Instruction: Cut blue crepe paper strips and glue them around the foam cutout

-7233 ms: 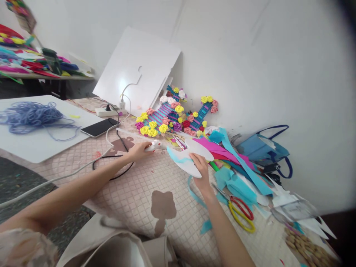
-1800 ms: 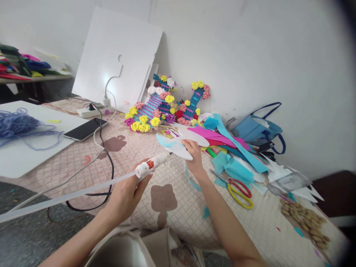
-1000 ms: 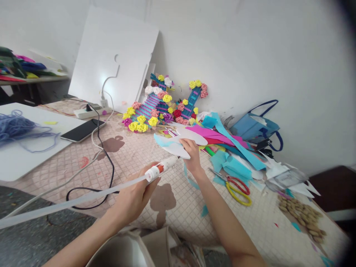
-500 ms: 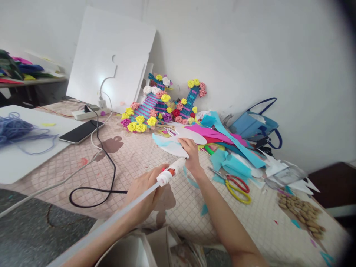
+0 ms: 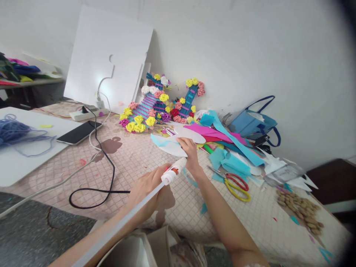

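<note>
My left hand (image 5: 148, 189) grips a white hot-glue gun (image 5: 174, 172) with a long translucent glue stick (image 5: 122, 226) trailing back toward me. The gun's tip points at my right wrist, just short of the white cut-out shape (image 5: 172, 145) with a light-blue edge. My right hand (image 5: 189, 150) pinches that shape and holds it a little above the patterned table cover (image 5: 133, 159). Right behind it lies a heap of pink and turquoise paper strips (image 5: 222, 139).
Red-and-yellow scissors (image 5: 236, 182) lie right of my right arm. A blue stick craft with paper roses (image 5: 161, 105) leans at the wall, beside a white board (image 5: 108, 55). A phone (image 5: 76, 132), black cable (image 5: 102, 163), power strip (image 5: 83, 115), blue yarn (image 5: 12, 129), blue bag (image 5: 254, 124) and nuts (image 5: 299, 211) lie around.
My left hand picked the glue gun up from the table by the craft and has brought it rightward, close to my right wrist. My right hand has kept hold of the white shape.
</note>
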Demonstrator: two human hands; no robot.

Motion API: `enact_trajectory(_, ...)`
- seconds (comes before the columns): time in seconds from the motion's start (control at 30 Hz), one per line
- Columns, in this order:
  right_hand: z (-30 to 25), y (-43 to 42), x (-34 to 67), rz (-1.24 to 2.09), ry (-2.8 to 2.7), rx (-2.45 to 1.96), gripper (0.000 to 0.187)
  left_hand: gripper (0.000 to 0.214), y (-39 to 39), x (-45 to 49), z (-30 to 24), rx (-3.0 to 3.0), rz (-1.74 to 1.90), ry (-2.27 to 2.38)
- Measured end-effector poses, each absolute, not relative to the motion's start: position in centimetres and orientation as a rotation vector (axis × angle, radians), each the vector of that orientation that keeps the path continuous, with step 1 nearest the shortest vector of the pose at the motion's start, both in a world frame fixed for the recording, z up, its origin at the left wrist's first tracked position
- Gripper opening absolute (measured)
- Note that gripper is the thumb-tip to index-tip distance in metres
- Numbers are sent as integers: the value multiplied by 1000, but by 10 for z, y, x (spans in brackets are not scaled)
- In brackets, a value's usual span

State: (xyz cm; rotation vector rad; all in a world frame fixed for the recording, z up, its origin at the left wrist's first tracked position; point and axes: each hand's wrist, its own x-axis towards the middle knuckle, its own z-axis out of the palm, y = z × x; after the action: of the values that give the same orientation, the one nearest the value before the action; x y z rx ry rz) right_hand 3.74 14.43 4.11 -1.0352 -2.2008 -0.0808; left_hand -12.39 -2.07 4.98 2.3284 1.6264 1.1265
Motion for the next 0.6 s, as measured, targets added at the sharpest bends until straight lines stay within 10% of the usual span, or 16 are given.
enact_trajectory(0.6, 40, 147, 37, -88, -2180, -1054, 37, 33, -32, -140, 52, 2325, 1238, 1693)
